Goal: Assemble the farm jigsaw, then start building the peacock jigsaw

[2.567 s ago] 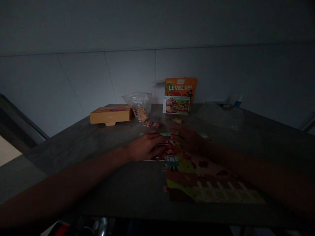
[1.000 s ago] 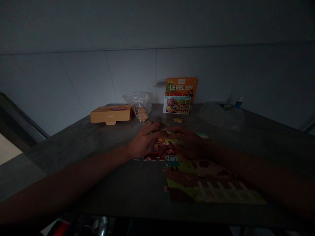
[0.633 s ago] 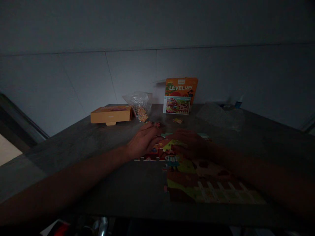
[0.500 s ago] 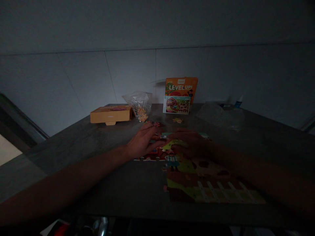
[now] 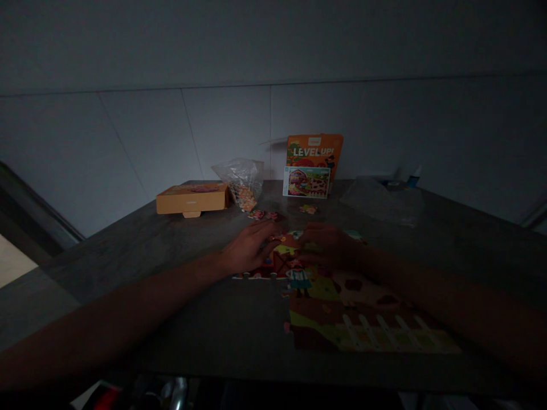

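Observation:
A partly joined farm jigsaw puzzle (image 5: 316,319) lies on the grey table, showing a farmer, a spotted cow and a white fence. My left hand (image 5: 252,247) rests over the upper left of its red barn section, thumb apart from the fingers and nothing seen in its grasp. Close by on the right, my right hand (image 5: 327,245) bends over the puzzle's upper edge with curled fingers. A patch of green shows between them, but what they grip is too dark to make out. The two hands are apart, with joined pieces visible between them.
Loose puzzle pieces (image 5: 272,216) lie beyond my hands, with another loose piece (image 5: 308,209) to the right. Behind stand an orange box (image 5: 192,199), a plastic bag of pieces (image 5: 245,182), a picture card (image 5: 307,183) against an orange "LEVEL UP!" package (image 5: 316,149), and a clear bag (image 5: 382,199).
My left hand has drawn back slightly toward me, its thumb away from the middle, uncovering loose pieces and more of the barn section. My right hand has shifted slightly and its fingers are more curled.

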Tool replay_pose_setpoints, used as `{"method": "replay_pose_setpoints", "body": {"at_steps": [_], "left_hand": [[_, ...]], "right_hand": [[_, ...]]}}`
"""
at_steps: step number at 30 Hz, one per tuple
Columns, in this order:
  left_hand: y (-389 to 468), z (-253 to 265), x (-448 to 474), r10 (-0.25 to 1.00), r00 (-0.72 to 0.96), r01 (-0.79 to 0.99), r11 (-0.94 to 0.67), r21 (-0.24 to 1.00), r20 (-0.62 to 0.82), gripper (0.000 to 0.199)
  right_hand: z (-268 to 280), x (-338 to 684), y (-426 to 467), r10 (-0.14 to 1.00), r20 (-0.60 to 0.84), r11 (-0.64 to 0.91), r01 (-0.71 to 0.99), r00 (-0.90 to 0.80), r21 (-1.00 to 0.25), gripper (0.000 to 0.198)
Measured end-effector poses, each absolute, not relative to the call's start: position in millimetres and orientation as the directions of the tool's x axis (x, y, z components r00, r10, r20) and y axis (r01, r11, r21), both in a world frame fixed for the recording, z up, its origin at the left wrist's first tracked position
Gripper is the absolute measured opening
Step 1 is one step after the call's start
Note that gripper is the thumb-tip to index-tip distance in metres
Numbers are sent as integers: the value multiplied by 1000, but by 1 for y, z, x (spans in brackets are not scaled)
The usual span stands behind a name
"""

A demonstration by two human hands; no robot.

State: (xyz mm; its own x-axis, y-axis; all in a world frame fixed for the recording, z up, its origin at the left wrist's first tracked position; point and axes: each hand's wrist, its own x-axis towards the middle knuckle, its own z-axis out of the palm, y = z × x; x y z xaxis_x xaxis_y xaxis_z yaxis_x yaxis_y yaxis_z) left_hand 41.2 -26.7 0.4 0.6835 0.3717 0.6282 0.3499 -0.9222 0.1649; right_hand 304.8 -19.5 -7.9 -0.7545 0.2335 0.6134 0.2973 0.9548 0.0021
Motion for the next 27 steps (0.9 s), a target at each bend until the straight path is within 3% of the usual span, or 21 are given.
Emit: {"method": "replay_pose_setpoints", "body": {"at_steps": [5,10,15,27], "left_hand": [[-25,-1,40,333,655,372,-923,94,678,27],[-22,-3,38,319,668,359,-929,84,672,34],[-22,-2,39,308,670,353,-933,76,675,32],[-24,1,39,331,677,370,-925,85,657,29]], "right_hand": [[-8,302,-23,177,630,951,296,-757,89,16],[-10,304,-21,230,652,926,368,-723,81,31],[-9,304,-19,193,644,936,335,-741,105,32],[-10,307,-19,287,599,929,370,-748,17,38]]}}
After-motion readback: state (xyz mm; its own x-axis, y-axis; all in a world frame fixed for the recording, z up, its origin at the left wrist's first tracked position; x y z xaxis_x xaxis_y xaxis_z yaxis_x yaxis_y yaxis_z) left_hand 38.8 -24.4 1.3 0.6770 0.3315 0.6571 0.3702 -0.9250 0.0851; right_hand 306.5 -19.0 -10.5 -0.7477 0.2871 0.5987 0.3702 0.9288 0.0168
